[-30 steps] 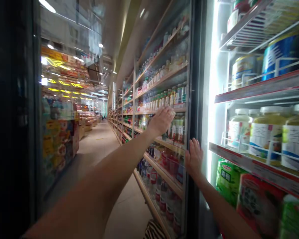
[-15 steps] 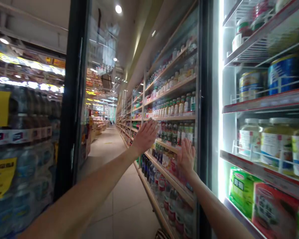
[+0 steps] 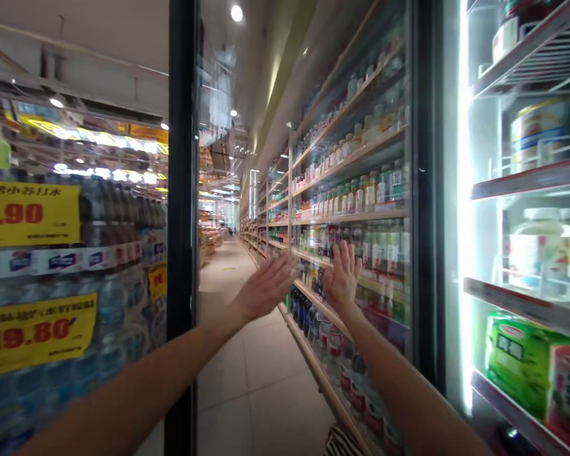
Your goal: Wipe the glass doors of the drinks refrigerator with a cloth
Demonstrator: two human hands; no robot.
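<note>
Both bare hands are raised in front of the glass door (image 3: 228, 380) of a lit cooler. My left hand (image 3: 266, 285) has its fingers stretched out, palm toward the glass, and holds nothing. To its right, my right hand (image 3: 342, 273) is upright with fingers spread, also holding nothing. Each hand seems to be at or very near the pane; exact contact cannot be made out. The door's black frame (image 3: 180, 190) stands left of my left hand. Shelves of bottles (image 3: 361, 196) show in the glass behind the hands.
At the left, stacked bottle packs (image 3: 109, 304) carry yellow price signs (image 3: 38, 332). On the right are open cooler shelves (image 3: 527, 304) with jars (image 3: 534, 247), cans (image 3: 541, 130) and a green pack (image 3: 515, 354). Striped fabric (image 3: 341, 441) shows at the bottom edge.
The view has shifted left, so the door frame and cooler shelves appear farther right. My left hand sits lower in view, and my right hand is slightly nearer to it.
</note>
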